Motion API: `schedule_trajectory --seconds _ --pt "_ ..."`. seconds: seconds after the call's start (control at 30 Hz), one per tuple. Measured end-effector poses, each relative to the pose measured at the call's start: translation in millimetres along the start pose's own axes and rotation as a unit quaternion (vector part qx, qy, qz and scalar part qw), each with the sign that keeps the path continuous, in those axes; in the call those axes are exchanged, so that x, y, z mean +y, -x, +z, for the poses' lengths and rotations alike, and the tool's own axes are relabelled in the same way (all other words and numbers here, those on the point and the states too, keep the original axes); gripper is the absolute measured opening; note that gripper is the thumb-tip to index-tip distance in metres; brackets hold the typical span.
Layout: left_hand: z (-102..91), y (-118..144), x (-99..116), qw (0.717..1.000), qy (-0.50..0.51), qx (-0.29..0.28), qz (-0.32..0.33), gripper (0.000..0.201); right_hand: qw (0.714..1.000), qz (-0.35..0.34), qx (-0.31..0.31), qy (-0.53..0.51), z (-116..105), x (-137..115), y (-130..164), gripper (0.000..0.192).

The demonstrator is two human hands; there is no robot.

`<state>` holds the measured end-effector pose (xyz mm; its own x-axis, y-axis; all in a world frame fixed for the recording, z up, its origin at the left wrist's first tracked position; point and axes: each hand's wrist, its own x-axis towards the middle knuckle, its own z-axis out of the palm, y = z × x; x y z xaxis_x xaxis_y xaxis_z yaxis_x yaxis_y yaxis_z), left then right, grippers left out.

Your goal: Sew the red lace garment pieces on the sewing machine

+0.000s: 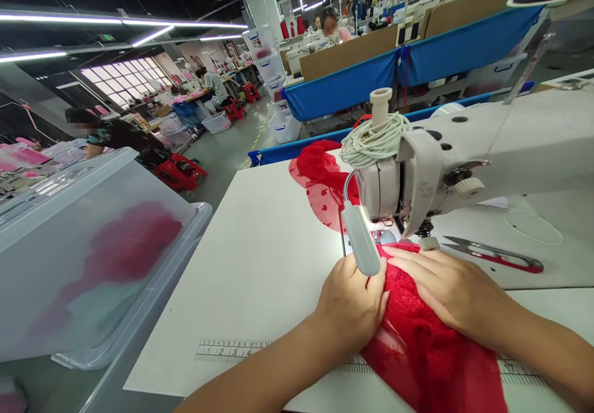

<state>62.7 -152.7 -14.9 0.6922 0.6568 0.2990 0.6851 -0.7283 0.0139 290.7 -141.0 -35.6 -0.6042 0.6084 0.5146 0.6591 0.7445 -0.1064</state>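
Sheer red lace fabric (429,345) runs from under the needle area of a white sewing machine (515,135) down over the table's front edge. My left hand (350,305) is closed on the fabric's left edge, its fingers curled just before the presser foot (384,237). Flat on the lace to the right lies my right hand (457,286), fingers stretched toward the needle. A small grey lamp (361,240) hides part of the left fingers. Behind the needle, more red fabric (320,175) lies bunched on the table.
Red-handled thread snips (501,255) lie right of the machine head. A ruler scale (227,350) marks the white tabletop (241,264). A translucent bin (93,264) stands at left. Further off are red stools (179,172), blue cloth-fronted workstations (343,85) and several seated people.
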Motion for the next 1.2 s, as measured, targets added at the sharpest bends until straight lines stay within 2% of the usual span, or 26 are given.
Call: schedule_trajectory --seconds 0.23,0.43,0.57,0.73,0.93,1.07,1.2 --pt "-1.1 -2 -1 1.000 -0.006 -0.013 -0.002 0.047 1.000 0.014 -0.011 0.023 -1 1 -1 0.051" --pt "-0.5 -3 -2 1.000 -0.019 0.018 0.001 0.041 0.999 0.001 -0.005 0.036 -5 -1 -7 0.052" --pt "-0.9 -4 -1 1.000 -0.019 0.008 -0.005 0.040 0.999 0.006 0.009 0.039 -7 -2 -11 0.053" --pt "-1.8 -4 -3 1.000 -0.024 0.002 0.003 0.046 0.999 0.011 0.003 0.043 -6 -1 -9 0.047" --pt "1.3 -2 -6 0.999 -0.045 0.004 0.016 0.048 0.999 0.032 -0.005 0.020 -2 -1 -8 0.053" --pt "1.2 -2 -6 0.998 -0.064 -0.008 0.015 0.050 0.999 0.032 -0.005 0.018 0 0 -8 0.049" --pt "1.5 -3 -9 0.996 -0.077 0.030 0.019 0.069 0.999 0.035 -0.013 0.013 2 4 -6 0.049"
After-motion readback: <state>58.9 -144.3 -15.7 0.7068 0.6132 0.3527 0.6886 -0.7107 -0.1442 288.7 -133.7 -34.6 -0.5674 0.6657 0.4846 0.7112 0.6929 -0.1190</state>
